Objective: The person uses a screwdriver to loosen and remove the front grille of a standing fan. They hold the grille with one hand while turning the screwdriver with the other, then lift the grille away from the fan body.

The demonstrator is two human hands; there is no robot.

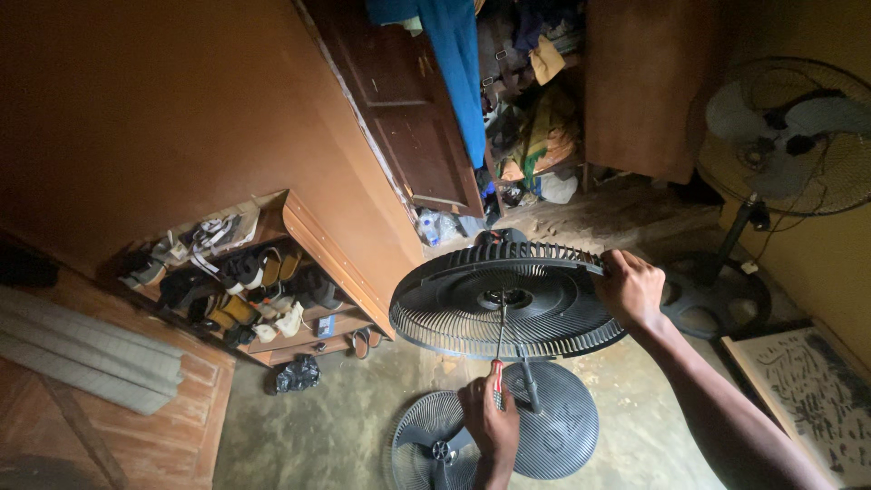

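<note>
Nearest the lens, the right hand curls shut around the rim of a dark plastic fan guard, a round dish of thin radial ribs held tilted and open side up, above the floor. Lower in view, the left hand is closed around the red handle of a screwdriver, whose slim metal shaft reaches up to the hub at the guard's centre. Judging from this, the step in hand is work on a fastener at that hub, though the tip itself is too small to make out; the next move would call for a steady rim grip while the shaft stays square to the hub. Below the hands, on the rough concrete floor, lie a round grey fan base and, just beside it, a second ribbed grille. Another standing fan with pale blades stands at the right wall. A wooden shoe rack crowded with sandals sits to the left.
</note>
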